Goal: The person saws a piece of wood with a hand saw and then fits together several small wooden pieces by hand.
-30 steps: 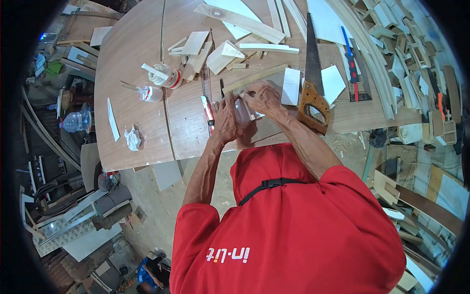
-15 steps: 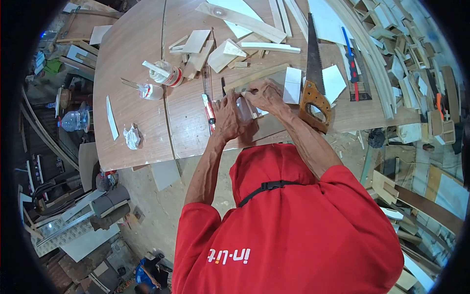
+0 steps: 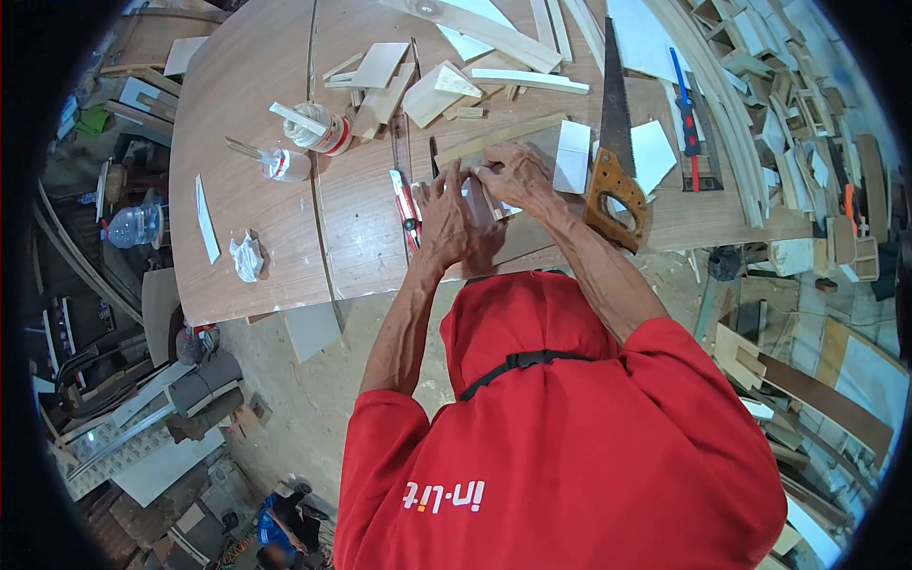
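Both hands are close together over a flat board [image 3: 527,233] at the table's near edge. My right hand [image 3: 518,178] is closed, its fingers pinching the upper end of a thin wooden strip [image 3: 493,205]. My left hand [image 3: 444,217] lies just left of it, fingers bent against the small work; what is under its fingertips is hidden. A pale wooden batten [image 3: 503,138] runs along beyond the hands. Left of my left hand lies a red and white utility knife [image 3: 407,209]. A handsaw [image 3: 616,190] with a wooden handle rests to the right, past a white block [image 3: 571,157].
Two glue-smeared containers, a jar [image 3: 328,133] and a smaller pot [image 3: 285,164], stand at left. A crumpled white cloth [image 3: 248,256] lies near the front edge. Wood offcuts [image 3: 437,93] are piled at the back. A blue and red tool [image 3: 688,123] lies far right.
The camera view has shifted slightly, so the table things sit a little differently in the picture. Both hands stay at the same spot, with only small finger movement.
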The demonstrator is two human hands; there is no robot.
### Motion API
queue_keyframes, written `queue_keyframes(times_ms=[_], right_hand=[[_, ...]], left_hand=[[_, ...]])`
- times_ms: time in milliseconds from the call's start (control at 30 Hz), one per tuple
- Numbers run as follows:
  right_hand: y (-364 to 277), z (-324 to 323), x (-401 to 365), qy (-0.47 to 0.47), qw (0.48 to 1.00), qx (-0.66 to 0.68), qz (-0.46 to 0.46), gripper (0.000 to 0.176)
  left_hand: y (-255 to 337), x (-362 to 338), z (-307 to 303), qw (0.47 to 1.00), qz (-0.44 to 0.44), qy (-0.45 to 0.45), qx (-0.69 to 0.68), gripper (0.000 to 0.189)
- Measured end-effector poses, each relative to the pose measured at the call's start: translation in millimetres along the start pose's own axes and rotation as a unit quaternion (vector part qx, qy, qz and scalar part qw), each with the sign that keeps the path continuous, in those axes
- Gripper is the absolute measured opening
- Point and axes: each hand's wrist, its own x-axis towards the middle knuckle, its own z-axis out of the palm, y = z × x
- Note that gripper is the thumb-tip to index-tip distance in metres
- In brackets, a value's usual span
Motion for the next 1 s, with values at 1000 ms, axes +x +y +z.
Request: queue_keyframes(times_ms=[1000], right_hand=[[2, -10, 7, -0.044, 0.996, 0.068, 0.023, 0.036]], left_hand=[[0, 2, 8, 0.998, -0.013, 0.051, -0.017, 0.096]])
